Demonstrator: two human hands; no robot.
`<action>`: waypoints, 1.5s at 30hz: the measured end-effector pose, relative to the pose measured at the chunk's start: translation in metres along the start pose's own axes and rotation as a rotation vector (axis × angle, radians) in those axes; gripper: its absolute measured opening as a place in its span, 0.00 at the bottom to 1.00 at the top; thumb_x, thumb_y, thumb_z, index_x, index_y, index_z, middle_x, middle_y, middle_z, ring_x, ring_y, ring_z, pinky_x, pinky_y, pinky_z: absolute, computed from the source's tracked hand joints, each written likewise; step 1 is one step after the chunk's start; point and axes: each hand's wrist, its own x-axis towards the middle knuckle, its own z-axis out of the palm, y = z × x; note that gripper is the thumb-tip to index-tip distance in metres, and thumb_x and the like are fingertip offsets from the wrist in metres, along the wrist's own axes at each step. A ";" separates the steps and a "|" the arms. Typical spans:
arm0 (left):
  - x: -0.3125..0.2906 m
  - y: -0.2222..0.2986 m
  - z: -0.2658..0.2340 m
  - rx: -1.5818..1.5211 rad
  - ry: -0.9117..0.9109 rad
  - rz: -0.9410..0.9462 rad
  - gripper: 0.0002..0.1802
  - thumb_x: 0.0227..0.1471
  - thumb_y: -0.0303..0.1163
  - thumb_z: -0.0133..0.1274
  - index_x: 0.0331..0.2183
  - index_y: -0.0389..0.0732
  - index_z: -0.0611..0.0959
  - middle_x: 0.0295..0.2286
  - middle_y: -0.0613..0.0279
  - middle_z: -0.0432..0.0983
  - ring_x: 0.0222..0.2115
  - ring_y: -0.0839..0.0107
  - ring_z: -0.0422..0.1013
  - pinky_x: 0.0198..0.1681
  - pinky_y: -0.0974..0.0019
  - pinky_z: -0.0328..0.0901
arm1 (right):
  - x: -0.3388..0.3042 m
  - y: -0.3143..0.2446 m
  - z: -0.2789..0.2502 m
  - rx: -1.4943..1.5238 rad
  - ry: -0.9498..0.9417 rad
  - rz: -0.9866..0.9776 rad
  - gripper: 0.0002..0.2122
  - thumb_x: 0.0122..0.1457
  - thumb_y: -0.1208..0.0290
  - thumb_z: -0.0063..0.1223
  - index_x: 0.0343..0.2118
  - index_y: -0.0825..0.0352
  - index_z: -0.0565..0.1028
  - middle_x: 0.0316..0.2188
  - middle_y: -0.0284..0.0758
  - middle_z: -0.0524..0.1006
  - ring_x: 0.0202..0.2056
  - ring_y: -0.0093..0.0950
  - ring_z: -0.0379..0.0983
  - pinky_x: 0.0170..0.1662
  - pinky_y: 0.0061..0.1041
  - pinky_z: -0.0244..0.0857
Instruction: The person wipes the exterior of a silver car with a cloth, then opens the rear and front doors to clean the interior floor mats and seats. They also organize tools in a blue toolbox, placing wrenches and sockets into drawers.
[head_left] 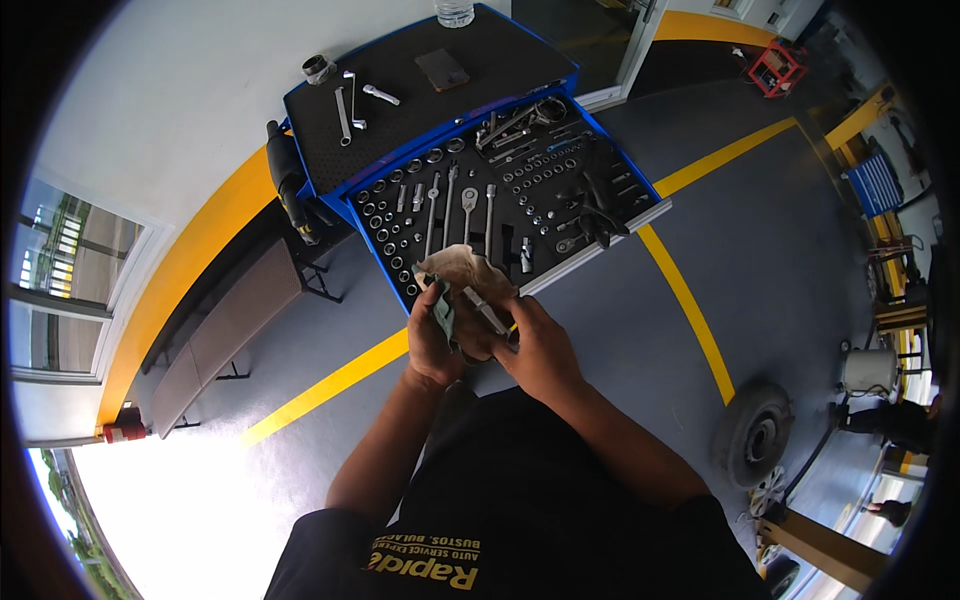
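Silver tool (486,311), long axis diagonal, lower end rightward

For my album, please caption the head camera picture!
Left hand and right hand hold a stained cloth and metal tool by an open socket drawer.

Cabinet top (405,135): wrenches (344,115) at left, container (455,13) at rear edge.
Drawer (560,271): before the cabinet top; sockets (368,209) along the left side, ratchet (469,201) midway, gloves (598,205) at right.
Cloth (460,264): between left hand (434,340) and right hand (542,350), a tool (485,310) upon it.
Bench (232,320): left of the drawer.
Wheel (762,435): right of the right hand.
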 end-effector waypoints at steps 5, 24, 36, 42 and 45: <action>0.005 -0.029 0.009 0.581 0.016 0.104 0.26 0.64 0.48 0.50 0.53 0.38 0.77 0.45 0.56 0.79 0.45 0.66 0.76 0.52 0.60 0.69 | -0.013 0.023 -0.039 -0.030 -0.043 -0.108 0.19 0.56 0.70 0.66 0.49 0.68 0.76 0.38 0.41 0.78 0.40 0.43 0.79 0.43 0.39 0.74; -0.009 0.004 -0.052 1.060 0.464 0.039 0.21 0.62 0.41 0.57 0.49 0.34 0.81 0.39 0.59 0.82 0.40 0.72 0.78 0.47 0.67 0.71 | -0.003 0.104 -0.090 0.726 -0.170 0.207 0.12 0.62 0.66 0.64 0.44 0.65 0.79 0.36 0.31 0.77 0.33 0.24 0.76 0.39 0.22 0.70; 0.044 0.179 -0.065 1.158 0.632 0.373 0.22 0.56 0.30 0.56 0.51 0.32 0.77 0.43 0.55 0.81 0.42 0.68 0.78 0.50 0.66 0.71 | 0.156 0.104 -0.073 0.624 -0.102 0.525 0.08 0.60 0.66 0.61 0.35 0.64 0.76 0.21 0.26 0.71 0.20 0.16 0.67 0.25 0.19 0.63; 0.184 0.304 -0.006 1.615 0.607 0.773 0.33 0.53 0.34 0.57 0.61 0.38 0.72 0.49 0.42 0.77 0.50 0.50 0.77 0.55 0.53 0.70 | 0.192 0.089 -0.034 0.378 -0.228 0.573 0.10 0.61 0.63 0.63 0.35 0.65 0.79 0.20 0.22 0.69 0.18 0.12 0.61 0.23 0.16 0.55; 0.299 0.328 0.023 1.938 0.712 0.605 0.33 0.57 0.45 0.54 0.61 0.40 0.73 0.53 0.41 0.75 0.54 0.44 0.73 0.56 0.49 0.70 | 0.197 0.082 -0.024 0.306 -0.226 0.639 0.09 0.61 0.64 0.63 0.36 0.65 0.80 0.20 0.22 0.70 0.19 0.12 0.62 0.23 0.16 0.55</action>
